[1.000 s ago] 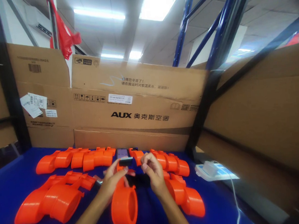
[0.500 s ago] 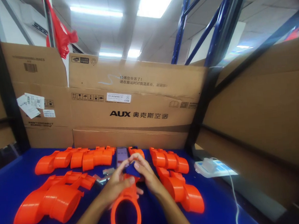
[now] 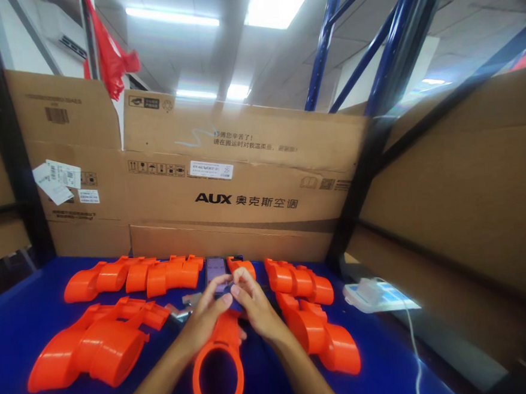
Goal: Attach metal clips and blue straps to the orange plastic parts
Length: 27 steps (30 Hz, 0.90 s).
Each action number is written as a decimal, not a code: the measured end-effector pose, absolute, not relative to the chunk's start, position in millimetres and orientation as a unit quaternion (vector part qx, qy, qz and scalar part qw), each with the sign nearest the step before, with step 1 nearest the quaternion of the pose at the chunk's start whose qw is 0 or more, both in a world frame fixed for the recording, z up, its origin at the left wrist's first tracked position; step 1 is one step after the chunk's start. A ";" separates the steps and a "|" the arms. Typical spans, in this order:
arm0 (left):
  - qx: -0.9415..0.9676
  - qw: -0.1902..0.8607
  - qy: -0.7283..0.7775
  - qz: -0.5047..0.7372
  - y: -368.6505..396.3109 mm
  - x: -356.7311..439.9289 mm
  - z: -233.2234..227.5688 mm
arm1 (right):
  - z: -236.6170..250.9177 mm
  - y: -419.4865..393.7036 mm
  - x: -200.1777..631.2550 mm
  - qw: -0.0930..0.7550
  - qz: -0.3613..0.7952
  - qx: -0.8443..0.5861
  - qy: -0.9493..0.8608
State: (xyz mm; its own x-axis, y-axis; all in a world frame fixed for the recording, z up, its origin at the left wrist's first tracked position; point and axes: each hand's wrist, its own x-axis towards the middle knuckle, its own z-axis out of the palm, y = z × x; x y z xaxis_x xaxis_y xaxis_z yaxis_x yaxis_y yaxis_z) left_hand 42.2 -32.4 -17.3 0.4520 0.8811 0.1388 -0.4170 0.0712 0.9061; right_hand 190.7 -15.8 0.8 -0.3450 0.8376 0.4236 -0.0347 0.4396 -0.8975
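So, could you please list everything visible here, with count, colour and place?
Held ring part: one, orange, in left hand
Small piece: one, dark blue, between left hand and right hand
Other curved parts: many, overlapping, orange, left, right and behind
Phone: one, dark-edged, behind hands
Metal pieces: count unclear, silvery, beside left hand
Tabletop: one, blue, beneath
Power strip: one, white and blue, right
Cable: one, white, at strip
Cardboard panels: several, brown, behind and at sides
Labels: several, white, on cardboard
Rack posts: several, blue and black, both sides
Red sheet: one clear, red, upper left
Air conditioner: one, white, upper left
Ceiling lights: several, white, above
Left hand: one, centre
Right hand: one, centre
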 end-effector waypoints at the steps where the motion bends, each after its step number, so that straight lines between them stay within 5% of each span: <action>1: 0.491 0.692 0.235 0.474 -32.4 42.2 -16.6 | 0.6 -14.0 191.4 0.492 0.444 -0.293 -0.689; 6: 0.419 0.681 0.231 0.554 -29.2 37.4 -11.7 | -0.5 0.7 211.5 0.513 0.360 -0.381 -0.680; 10: 0.347 0.682 0.223 0.604 -23.6 27.3 -11.1 | 1.5 -3.1 235.2 0.393 0.280 -0.444 -0.755; 16: 0.324 0.686 0.220 0.613 -18.6 18.9 -18.2 | 8.3 -23.0 242.6 0.272 0.310 -0.435 -0.800; 27: 0.354 0.687 0.211 0.598 -17.0 18.0 -17.7 | 11.3 -13.7 248.3 0.283 0.285 -0.474 -0.783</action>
State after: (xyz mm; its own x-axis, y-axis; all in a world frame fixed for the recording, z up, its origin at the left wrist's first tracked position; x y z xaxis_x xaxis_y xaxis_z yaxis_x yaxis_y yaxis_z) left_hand 18.0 -17.0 -17.7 0.1954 0.9715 0.1340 -0.6724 0.0332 0.7395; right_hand 248.3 -13.7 11.3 -0.3893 0.9046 0.1738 0.5822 0.3878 -0.7146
